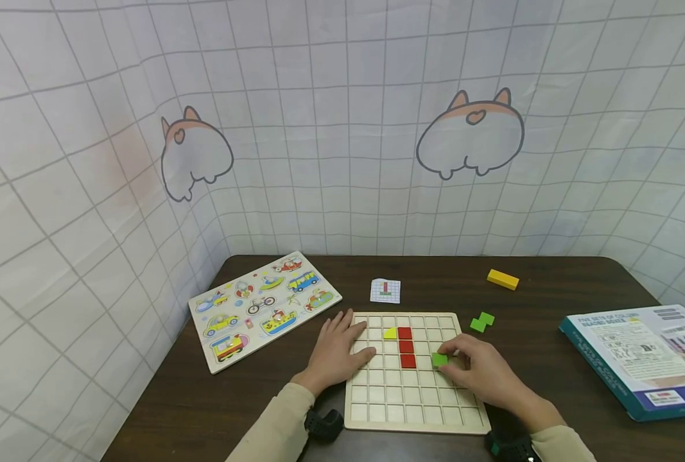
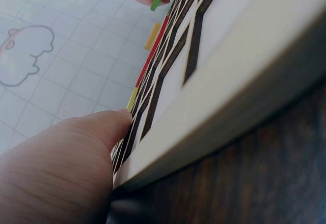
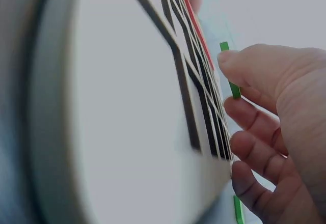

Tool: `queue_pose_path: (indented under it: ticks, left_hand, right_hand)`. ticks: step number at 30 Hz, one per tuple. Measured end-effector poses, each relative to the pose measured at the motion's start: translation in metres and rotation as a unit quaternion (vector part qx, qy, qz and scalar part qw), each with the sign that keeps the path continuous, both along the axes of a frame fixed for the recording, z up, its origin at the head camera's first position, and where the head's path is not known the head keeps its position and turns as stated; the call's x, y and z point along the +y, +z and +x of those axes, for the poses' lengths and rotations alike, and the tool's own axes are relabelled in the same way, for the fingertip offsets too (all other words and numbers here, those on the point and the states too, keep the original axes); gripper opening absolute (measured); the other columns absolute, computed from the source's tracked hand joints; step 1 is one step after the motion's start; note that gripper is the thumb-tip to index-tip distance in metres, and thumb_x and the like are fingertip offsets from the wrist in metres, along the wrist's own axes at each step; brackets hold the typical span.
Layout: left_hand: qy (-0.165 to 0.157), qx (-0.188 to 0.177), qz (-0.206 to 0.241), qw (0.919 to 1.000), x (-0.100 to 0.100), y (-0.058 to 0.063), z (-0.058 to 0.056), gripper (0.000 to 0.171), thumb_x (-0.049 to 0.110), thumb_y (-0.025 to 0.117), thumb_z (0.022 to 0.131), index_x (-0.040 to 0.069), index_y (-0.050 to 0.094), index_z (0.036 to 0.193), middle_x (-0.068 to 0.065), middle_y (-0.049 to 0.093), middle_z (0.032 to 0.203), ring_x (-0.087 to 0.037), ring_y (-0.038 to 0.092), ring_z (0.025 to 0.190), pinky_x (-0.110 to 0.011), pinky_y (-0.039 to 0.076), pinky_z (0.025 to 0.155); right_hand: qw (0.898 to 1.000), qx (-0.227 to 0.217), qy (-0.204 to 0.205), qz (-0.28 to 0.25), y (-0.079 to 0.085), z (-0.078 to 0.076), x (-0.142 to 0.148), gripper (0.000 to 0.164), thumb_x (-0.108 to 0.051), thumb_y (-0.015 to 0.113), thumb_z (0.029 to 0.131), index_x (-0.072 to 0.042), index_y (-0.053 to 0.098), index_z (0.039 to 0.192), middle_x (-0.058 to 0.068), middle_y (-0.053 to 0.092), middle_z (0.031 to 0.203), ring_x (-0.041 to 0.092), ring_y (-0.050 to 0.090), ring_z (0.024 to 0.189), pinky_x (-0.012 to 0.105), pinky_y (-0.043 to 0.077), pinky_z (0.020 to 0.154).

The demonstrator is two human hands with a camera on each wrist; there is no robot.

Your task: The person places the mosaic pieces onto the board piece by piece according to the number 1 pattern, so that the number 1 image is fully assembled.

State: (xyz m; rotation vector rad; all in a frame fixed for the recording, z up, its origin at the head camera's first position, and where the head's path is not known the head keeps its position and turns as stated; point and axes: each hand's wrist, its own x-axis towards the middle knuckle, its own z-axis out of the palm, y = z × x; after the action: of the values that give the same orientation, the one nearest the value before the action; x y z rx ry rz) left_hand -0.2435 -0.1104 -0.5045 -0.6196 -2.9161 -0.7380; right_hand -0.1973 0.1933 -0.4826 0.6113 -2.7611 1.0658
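Note:
A wooden grid board [image 1: 417, 428] lies in front of me on the dark table. In its upper middle sit a yellow tile [image 1: 390, 333] and a column of red tiles [image 1: 407, 347]. My left hand [image 1: 336, 350] rests on the board's left edge with its fingers spread. My right hand [image 1: 486, 372] pinches a green square tile [image 1: 439, 360] between thumb and index finger, right of the red column. In the right wrist view this green tile [image 3: 234, 89] stands just off the board's surface. Two more green tiles [image 1: 477, 325] lie beyond the board's right edge.
A picture puzzle board [image 1: 241, 333] with vehicles lies at the left. Behind the grid board is a small paper card [image 1: 385, 290] with a printed pattern. A yellow block [image 1: 502, 279] lies at the back right, and a teal-edged box [image 1: 637, 359] at the right.

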Motion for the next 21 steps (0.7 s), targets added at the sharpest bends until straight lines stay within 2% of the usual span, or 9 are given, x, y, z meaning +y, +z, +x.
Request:
queue_pose_path:
  ticks: [21]
  left_hand:
    - [-0.003, -0.005, 0.007, 1.0000, 0.000, 0.002, 0.001, 0.062, 0.050, 0.058, 0.094, 0.014, 0.050, 0.144, -0.016, 0.027, 0.158, -0.035, 0.019, 0.147, -0.055, 0.012, 0.119]
  right_hand:
    - [0.999, 0.014, 0.030, -0.011, -0.006, 0.005, -0.036, 0.020, -0.023, 0.080, 0.082, -0.025, 0.069, 0.098, -0.016, 0.061, 0.095, 0.006, 0.051, 0.078, 0.023, 0.048, 0.068]
